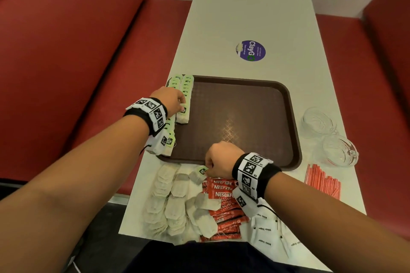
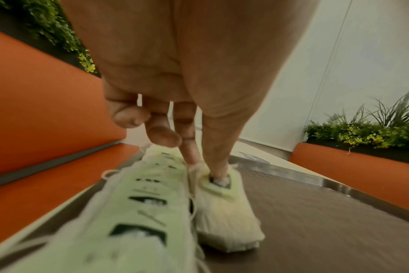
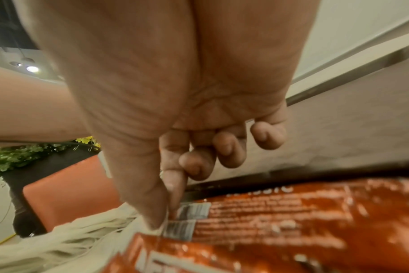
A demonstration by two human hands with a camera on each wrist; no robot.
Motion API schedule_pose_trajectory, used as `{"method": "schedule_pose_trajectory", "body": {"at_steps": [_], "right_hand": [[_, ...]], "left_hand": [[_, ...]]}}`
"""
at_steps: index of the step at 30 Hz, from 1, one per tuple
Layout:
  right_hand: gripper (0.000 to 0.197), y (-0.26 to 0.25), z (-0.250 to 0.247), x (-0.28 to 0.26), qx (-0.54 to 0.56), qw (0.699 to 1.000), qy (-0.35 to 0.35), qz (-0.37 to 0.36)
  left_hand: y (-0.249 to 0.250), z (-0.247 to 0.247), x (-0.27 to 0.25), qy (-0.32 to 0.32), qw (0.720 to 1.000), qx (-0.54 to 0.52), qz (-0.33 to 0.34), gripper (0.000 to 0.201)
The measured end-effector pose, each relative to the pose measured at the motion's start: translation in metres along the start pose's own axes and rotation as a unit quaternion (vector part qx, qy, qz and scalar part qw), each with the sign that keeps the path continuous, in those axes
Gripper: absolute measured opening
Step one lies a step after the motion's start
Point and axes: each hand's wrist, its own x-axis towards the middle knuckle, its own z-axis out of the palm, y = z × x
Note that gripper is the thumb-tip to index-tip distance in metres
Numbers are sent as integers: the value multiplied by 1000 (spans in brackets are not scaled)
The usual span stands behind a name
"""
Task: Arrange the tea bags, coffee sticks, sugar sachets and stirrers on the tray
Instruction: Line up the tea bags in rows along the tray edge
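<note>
A brown tray (image 1: 244, 117) sits in the middle of the head view on a long white tabletop (image 1: 248, 11) between red bench seats (image 1: 66, 40). Along the tray's left edge lie two rows of tea bags with green tags (image 1: 186, 95), overlapping one another and running from the upper left of the tray down toward its lower left corner. The left hand (image 1: 170, 99) rests on the inner row; in the left wrist view its thumb and forefinger (image 2: 216, 158) press down on the green tag of the nearest tea bag (image 2: 224, 203), while the other fingers are loosely curled above the outer row.

The right hand (image 1: 221, 159) is at the tray's lower edge, its thumb and forefinger pinching a single tea bag (image 1: 198, 174) by its tag, just above the loose pile. In the right wrist view the remaining fingers (image 3: 229, 147) are curled in and hold nothing.

Below the tray, in the lower middle of the head view, a heap of loose tea bags (image 1: 170, 204) lies beside a stack of red coffee sticks (image 1: 224, 206); a few bags lie over the sticks. White sugar sachets (image 1: 266, 232) lie to the lower right, partly under the right wrist. Red stirrers (image 1: 321, 182) lie on the tabletop at the right, below two clear glass cups (image 1: 328, 137). A round purple sticker (image 1: 250, 50) is on the tabletop above the tray.
</note>
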Motion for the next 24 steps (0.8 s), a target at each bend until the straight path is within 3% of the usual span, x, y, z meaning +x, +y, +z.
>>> {"method": "schedule_pose_trajectory", "body": {"at_steps": [4,7,13,16,18,22,24], "right_hand": [[12,4,-2,-4,42,999,27,-17],[11,7,-5,-6,77,995,57,-21],[8,13,-12,-8,134,984,116,-26],[11,16,-14,-8,162,975,153,-17],[12,18,-16,-8,179,968,175,-17],[11,17,-23,-10,195,959,207,-15],[10,14,-26,-10,206,953,221,-16]], "left_hand": [[12,3,4,42,999,16,-22,29],[21,8,3,9,998,64,-14,43],[21,6,0,-11,997,71,-16,41],[23,-3,-17,31,999,-32,26,32],[27,-11,-38,40,986,-128,96,30],[33,-15,-82,-62,966,-153,200,22],[30,-5,-88,-54,965,-134,217,15]]}}
